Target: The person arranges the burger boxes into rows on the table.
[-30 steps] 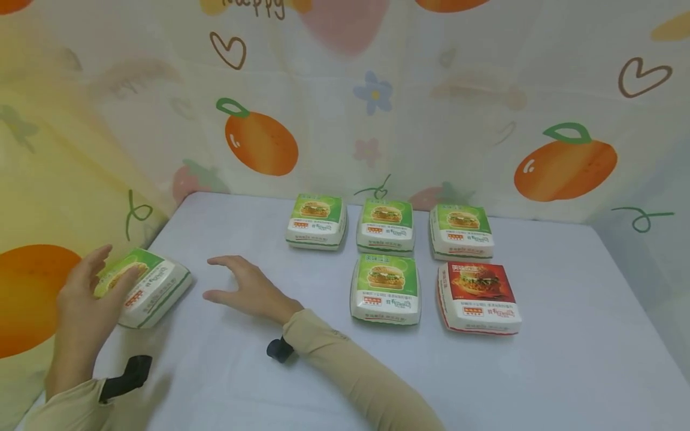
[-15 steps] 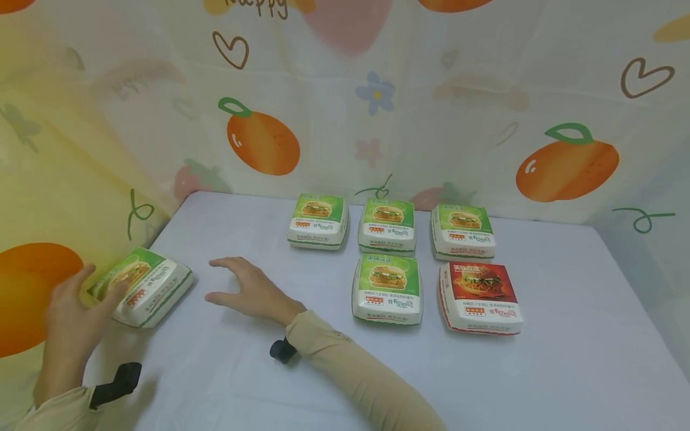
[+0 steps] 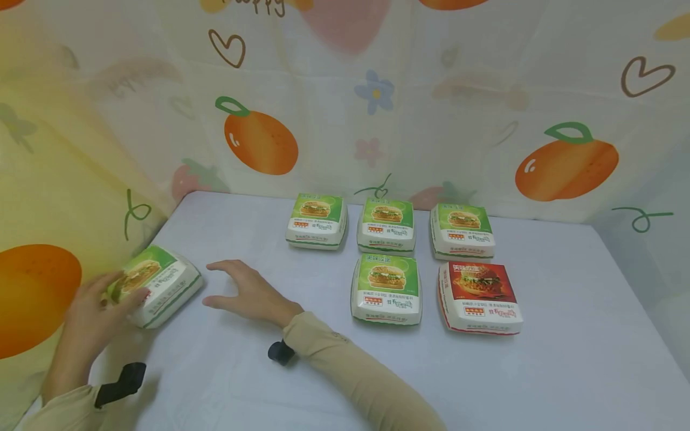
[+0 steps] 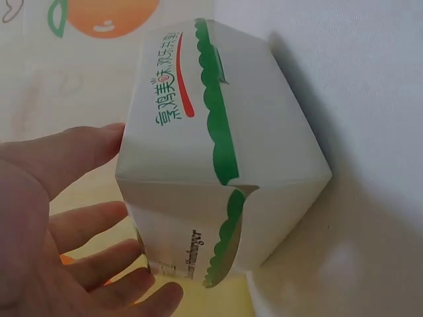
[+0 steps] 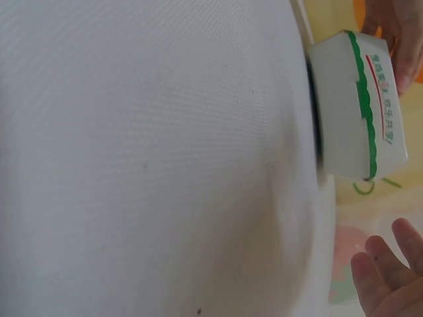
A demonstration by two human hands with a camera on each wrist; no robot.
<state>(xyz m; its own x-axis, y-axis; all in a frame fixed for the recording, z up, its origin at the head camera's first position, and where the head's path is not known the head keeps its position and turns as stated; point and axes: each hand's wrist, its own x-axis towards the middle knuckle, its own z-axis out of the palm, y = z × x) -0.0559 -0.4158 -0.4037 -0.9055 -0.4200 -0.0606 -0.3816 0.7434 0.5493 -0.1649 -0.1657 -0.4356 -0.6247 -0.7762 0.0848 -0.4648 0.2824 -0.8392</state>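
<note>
At the left of the table, a green-and-white burger box [image 3: 162, 287] lies turned at an angle, its burger picture facing up. My left hand [image 3: 99, 317] touches its near left corner. In the left wrist view the thumb [image 4: 99, 146] meets the upper edge of the box [image 4: 172, 132], and the fingers are spread along the adjoining side without wrapping it. To the right of this box, my right hand [image 3: 250, 293] hovers with thumb and fingers apart, holding nothing. The right wrist view shows its fingertips [image 5: 377, 264] separate from the box [image 5: 357, 105].
Three green burger boxes [image 3: 316, 221] form a back row. Before it stand another green box [image 3: 386, 290] and a red one [image 3: 480, 298]. A fruit-printed cloth [image 3: 323, 108] hangs behind and at the left of the white table [image 3: 571, 335].
My left hand has come down from above onto the box at the left. That box has shifted slightly to the right. The right hand stays in nearly the same place.
</note>
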